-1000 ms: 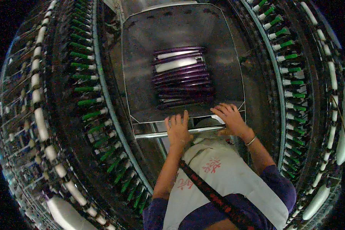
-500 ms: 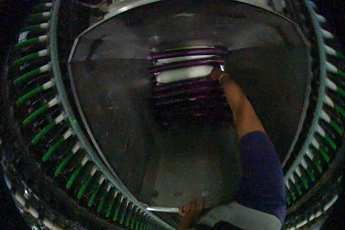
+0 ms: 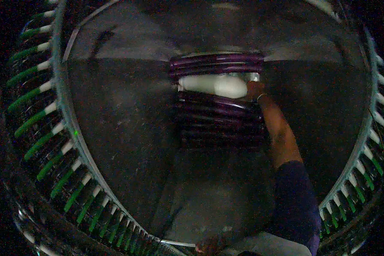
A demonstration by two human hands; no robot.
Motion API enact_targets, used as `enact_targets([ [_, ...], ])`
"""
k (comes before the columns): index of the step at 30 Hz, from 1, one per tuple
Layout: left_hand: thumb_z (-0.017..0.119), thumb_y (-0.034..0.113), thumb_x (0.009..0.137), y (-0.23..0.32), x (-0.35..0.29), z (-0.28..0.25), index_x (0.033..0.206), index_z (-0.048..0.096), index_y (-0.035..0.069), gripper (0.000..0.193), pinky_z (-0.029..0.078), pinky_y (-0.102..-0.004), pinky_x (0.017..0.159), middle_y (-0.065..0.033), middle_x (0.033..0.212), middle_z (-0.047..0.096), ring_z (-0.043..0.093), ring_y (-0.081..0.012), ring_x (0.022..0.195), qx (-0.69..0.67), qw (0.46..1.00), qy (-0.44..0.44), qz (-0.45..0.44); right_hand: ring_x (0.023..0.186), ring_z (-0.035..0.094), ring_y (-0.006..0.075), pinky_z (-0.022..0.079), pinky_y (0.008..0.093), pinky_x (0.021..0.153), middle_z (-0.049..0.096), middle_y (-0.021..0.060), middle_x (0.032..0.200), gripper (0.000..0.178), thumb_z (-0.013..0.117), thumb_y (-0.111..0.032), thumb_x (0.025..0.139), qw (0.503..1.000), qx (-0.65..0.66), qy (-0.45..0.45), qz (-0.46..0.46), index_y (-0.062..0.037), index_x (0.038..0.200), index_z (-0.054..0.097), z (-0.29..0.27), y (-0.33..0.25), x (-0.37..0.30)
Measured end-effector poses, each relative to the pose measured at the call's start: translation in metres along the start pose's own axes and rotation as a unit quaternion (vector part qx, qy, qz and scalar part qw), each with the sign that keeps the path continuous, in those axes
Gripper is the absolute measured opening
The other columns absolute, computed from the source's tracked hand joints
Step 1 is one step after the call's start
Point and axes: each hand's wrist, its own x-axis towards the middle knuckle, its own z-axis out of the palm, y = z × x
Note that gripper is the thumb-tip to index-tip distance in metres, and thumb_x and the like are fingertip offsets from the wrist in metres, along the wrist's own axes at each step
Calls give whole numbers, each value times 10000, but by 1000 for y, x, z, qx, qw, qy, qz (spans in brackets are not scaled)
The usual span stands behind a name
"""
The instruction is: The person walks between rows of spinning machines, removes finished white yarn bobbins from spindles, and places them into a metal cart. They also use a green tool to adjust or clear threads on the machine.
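Deep inside a dark bin (image 3: 217, 179), long purple tubes (image 3: 219, 113) lie stacked side by side. Among them rests a white, rounded, elongated piece (image 3: 230, 86) that looks like a wound bobbin, slightly tilted. My right hand (image 3: 255, 90) is closed at its right end; dim light partly hides the fingers. A light band circles that wrist, and the arm wears a dark blue sleeve. At the lower edge, my left hand (image 3: 211, 246) curls over the bin's pale near rim (image 3: 178, 243); its fingers are dark and hard to make out.
Rows of green-and-white spindle-like pieces (image 3: 34, 70) curve along the left and right (image 3: 368, 160) beyond grey rails (image 3: 74, 141). The bin's dark walls (image 3: 119, 115) slope around the stack. The picture is dim and grainy.
My right hand sits a little lower and farther right. More of the white piece's rounded shape shows, and the purple tube formerly across the white area has shifted. My left hand stays at the rim.
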Motion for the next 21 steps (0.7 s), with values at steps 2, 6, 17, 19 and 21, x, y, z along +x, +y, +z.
enact_targets([
  [2,735,386,807,5,-18,6,1301,566,225,546,363,-485,947,-44,1228,581,538,-184,1108,-5,1000,19,8,1034,646,372,534,501,874,672,197,1125,433,652,-337,747,999,14,-10,-46,-56,1075,692,-8,-19,-38],
  [6,737,397,803,1,-45,2,1322,557,219,578,367,-484,945,-51,1241,578,534,-189,1121,-52,998,29,30,995,658,320,585,466,741,684,158,1085,422,719,-295,724,988,143,22,-43,-50,1064,674,-15,-81,-126],
  [17,736,559,713,-69,-37,6,1414,450,82,895,130,-593,1156,-135,1397,473,380,-321,1354,-246,947,130,163,733,668,269,591,428,635,660,139,865,361,711,-253,810,663,724,-187,-43,31,1016,625,-107,-158,-558],
  [19,714,620,730,-69,-43,3,1349,520,55,860,154,-546,1161,-147,1342,506,404,-337,1326,-371,899,174,155,662,663,304,563,377,539,644,188,825,427,660,-258,791,459,857,-188,-142,94,1023,593,-83,-201,-638],
  [21,683,705,722,-59,-51,-6,1460,378,36,1042,186,-449,1171,-147,1417,466,379,-295,1364,-625,758,45,184,587,581,253,476,355,461,595,145,773,483,699,-276,684,309,872,-249,-288,45,1015,556,-53,-253,-680],
])
